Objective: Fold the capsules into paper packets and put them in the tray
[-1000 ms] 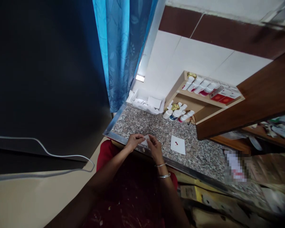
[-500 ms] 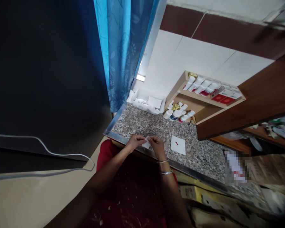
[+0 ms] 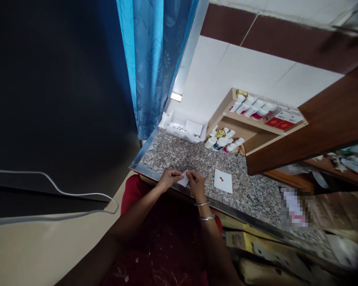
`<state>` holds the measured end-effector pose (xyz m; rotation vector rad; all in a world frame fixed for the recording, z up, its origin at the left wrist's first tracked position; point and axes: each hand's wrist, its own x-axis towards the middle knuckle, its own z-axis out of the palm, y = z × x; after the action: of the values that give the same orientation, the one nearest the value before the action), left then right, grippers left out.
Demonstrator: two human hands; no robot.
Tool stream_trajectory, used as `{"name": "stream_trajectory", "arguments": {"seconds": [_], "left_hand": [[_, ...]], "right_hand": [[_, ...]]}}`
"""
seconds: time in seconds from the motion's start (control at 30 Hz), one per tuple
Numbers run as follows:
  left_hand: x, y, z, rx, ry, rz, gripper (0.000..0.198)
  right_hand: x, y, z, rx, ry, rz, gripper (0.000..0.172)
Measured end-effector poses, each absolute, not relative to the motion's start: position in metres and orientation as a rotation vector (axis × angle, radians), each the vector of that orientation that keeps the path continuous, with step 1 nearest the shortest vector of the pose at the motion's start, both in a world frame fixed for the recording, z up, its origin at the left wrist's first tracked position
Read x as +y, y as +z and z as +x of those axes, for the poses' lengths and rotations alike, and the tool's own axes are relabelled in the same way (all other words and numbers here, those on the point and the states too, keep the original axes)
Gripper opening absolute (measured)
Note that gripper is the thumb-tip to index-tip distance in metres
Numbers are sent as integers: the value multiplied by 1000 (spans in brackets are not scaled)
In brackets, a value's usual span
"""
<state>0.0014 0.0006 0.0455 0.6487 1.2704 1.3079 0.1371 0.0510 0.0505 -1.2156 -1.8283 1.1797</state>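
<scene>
Between my two hands is a small piece of white paper (image 3: 184, 180), just over the metal edge of the counter. My left hand (image 3: 168, 178) pinches its left side with thumb and fingers. My right hand (image 3: 197, 185), with bangles at the wrist, grips its upper right side. Part of the paper is hidden by the fingers. To the right, a white paper square (image 3: 226, 186) lies flat on the speckled counter. A few small dark red and pale pills (image 3: 221, 179) rest on it.
Along the wall stand a white plastic basket (image 3: 179, 135) of papers and a wooden shelf (image 3: 250, 124) with white bottles and red-and-white boxes. More bottles (image 3: 222, 143) are grouped at its left. A blue curtain (image 3: 150, 71) hangs at left; boxes (image 3: 238, 240) sit below the counter.
Both hands keep their pinch on the small paper. My right hand has shifted very slightly, and a little more of the paper shows. The view has moved a touch.
</scene>
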Motion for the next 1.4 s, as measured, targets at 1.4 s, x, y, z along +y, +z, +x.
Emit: {"name": "stream_trajectory", "arguments": {"seconds": [1.4], "left_hand": [[-3,31,-9,1277,1343,1059,26]], "right_hand": [[49,51,133,-1620,1590,-1175,29]]}}
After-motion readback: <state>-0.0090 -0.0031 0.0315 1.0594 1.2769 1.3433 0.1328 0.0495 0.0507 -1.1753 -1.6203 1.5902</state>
